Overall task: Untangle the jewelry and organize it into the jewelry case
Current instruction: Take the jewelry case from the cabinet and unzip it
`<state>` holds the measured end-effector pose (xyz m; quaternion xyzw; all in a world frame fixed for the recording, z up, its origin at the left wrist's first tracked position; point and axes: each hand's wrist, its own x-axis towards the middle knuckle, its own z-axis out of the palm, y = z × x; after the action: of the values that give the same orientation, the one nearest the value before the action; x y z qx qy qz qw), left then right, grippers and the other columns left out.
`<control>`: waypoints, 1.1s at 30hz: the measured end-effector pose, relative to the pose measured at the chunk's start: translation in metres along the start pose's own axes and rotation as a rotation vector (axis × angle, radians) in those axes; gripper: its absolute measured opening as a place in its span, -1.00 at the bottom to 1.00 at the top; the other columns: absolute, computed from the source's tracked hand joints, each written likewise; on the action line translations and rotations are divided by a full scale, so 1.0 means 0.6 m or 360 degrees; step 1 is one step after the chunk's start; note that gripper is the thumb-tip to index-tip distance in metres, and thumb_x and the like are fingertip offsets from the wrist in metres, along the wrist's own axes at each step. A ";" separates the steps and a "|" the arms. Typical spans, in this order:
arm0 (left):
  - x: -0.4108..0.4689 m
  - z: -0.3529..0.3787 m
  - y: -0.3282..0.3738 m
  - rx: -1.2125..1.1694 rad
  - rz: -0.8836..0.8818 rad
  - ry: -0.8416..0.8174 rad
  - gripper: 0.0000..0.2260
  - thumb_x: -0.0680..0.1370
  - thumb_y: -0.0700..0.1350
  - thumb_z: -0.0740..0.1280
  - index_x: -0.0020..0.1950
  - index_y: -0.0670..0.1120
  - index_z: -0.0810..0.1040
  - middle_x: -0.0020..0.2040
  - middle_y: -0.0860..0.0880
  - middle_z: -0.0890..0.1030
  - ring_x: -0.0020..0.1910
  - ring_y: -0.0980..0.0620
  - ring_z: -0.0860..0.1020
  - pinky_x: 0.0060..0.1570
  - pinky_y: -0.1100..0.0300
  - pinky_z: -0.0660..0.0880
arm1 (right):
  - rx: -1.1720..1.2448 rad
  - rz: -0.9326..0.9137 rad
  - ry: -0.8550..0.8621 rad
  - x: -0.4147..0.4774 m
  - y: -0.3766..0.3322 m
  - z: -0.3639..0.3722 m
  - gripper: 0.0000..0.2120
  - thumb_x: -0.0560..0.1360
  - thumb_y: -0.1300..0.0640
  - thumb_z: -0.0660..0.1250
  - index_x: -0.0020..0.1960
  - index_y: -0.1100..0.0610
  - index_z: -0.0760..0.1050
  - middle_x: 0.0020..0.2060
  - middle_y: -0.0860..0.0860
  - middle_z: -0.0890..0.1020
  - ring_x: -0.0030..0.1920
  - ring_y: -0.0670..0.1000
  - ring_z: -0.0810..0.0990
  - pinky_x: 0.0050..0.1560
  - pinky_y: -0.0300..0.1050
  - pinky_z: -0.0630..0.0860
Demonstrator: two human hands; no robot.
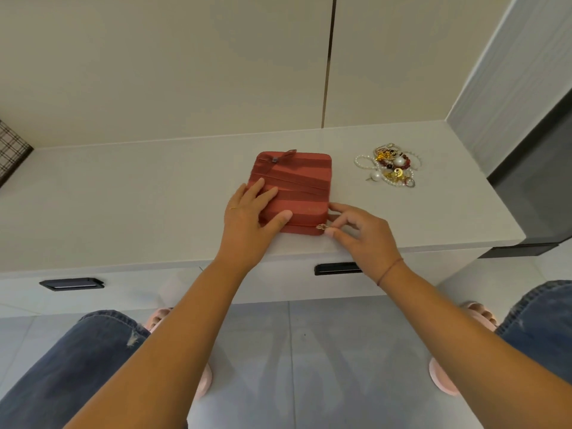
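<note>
— At the near right corner of the jewelry case (294, 187), your right fingers (339, 235) pinch the small gold zipper pull (322, 226); thumb and a bent finger meet on it.

— Agreed, and the rest of your right hand (365, 239) is loosely curled just beside the case. Your left hand (247, 224) lies flat on the lid, its fingers (266, 193) straight and a little spread, thumb along the near side.

— You have the red case closed, close to the front edge of the surface (123, 196), about midway along it.

— Your tangled jewelry (390, 165), pearls, red beads and gold pieces in one heap, lies toward the far right corner, well apart from the case.
</note>
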<state>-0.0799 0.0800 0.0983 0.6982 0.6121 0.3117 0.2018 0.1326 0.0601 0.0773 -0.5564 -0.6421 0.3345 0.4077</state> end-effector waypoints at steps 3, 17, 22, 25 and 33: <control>0.008 0.010 0.004 0.0462 0.0233 -0.0010 -0.36 0.48 0.35 0.11 0.44 0.02 0.38 0.51 -0.02 0.26 0.55 -0.07 0.04 0.47 -0.01 -0.21 | -0.0067 -0.0065 -0.0025 0.013 -0.007 0.029 -0.94 0.42 0.23 0.44 -0.20 0.20 0.58 0.18 -0.05 0.58 0.15 -0.11 0.55 0.23 -0.23 0.41; 0.029 0.034 0.011 0.0615 0.0181 0.0037 -0.26 0.40 0.43 0.04 0.44 0.04 0.37 0.50 0.02 0.29 0.53 -0.03 0.14 0.49 -0.11 -0.08 | -0.0192 -0.0325 0.0100 0.035 0.016 0.069 -0.88 0.43 0.16 0.40 -0.18 0.22 0.55 -0.01 0.09 0.63 -0.05 -0.14 0.52 0.05 -0.55 0.31; 0.028 0.037 0.015 0.0660 0.0169 0.0057 -0.32 0.42 0.37 0.07 0.42 0.03 0.41 0.48 0.00 0.34 0.52 -0.05 0.18 0.48 -0.14 -0.02 | -0.0341 -0.0357 0.0124 0.044 0.032 0.063 -0.76 0.45 -0.05 0.27 -0.18 0.12 0.56 -0.05 -0.03 0.65 -0.05 -0.03 0.59 0.08 -0.05 0.41; 0.030 0.033 0.015 0.0691 0.0174 0.0041 -0.33 0.42 0.37 0.07 0.41 0.04 0.42 0.48 0.02 0.33 0.51 -0.04 0.19 0.49 -0.12 0.01 | -0.0394 -0.0271 0.0216 0.067 0.040 0.045 -0.81 0.42 -0.03 0.36 -0.20 0.09 0.56 -0.15 -0.05 0.65 -0.12 -0.01 0.60 0.02 -0.07 0.35; 0.034 0.009 0.011 0.0663 0.0204 -0.0093 -0.34 0.41 0.35 0.09 0.43 0.06 0.38 0.49 0.06 0.30 0.52 0.01 0.15 0.51 -0.05 -0.01 | -0.0603 -0.0109 0.0185 0.159 0.044 0.022 -0.84 0.41 -0.05 0.43 -0.25 0.01 0.53 -0.28 -0.11 0.59 -0.19 -0.02 0.52 0.04 -0.01 0.36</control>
<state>-0.0703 0.0994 0.1026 0.7710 0.6115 0.1704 0.0507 0.1276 0.1589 0.0625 -0.6193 -0.6876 0.1609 0.3432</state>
